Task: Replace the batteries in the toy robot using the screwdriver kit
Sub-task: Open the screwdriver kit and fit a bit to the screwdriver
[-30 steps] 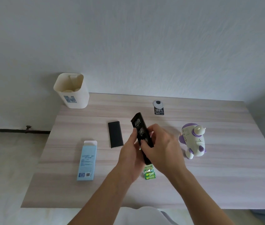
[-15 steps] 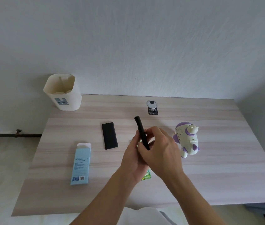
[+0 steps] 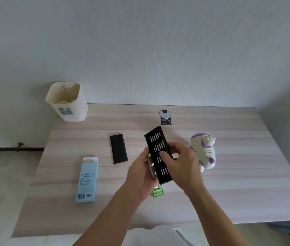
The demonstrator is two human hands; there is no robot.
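Pale wood-grain table (image 3: pixel 229 183) stands against a white wall (image 3: pixel 158 50), and I hold the screwdriver kit tray (image 3: pixel 155 141) above its middle with both hands. The black tray is tilted, its far end pointing toward the back edge, and rows of silver bits show on its upper face.

My left hand (image 3: pixel 140 176) grips the tray's near part from the left, fingers curled underneath it. A slim grey metal piece lies between that palm and the tray's left side; I cannot tell what it is. My right hand (image 3: pixel 181 167) closes on the tray from the right, thumb pressed flat on the bit face about halfway along and fingers wrapped over the right edge.

The toy robot (image 3: pixel 204 151), white with purple parts, stands on the table just beyond my right hand, toward the right edge and apart from the tray. The green batteries (image 3: pixel 158 192) lie on the table under my hands, nearer the front edge, marked "GP".

A black sleeve (image 3: pixel 118 149) lies flat left of my hands. A light blue box (image 3: pixel 87 180), flap open and barcode at its near end, lies toward the left edge; its print is too small to read. A sticker (image 3: pixel 166 120) near the back edge reads "100%". A cream bin (image 3: pixel 68 102) with a blue label sits at the far left corner.
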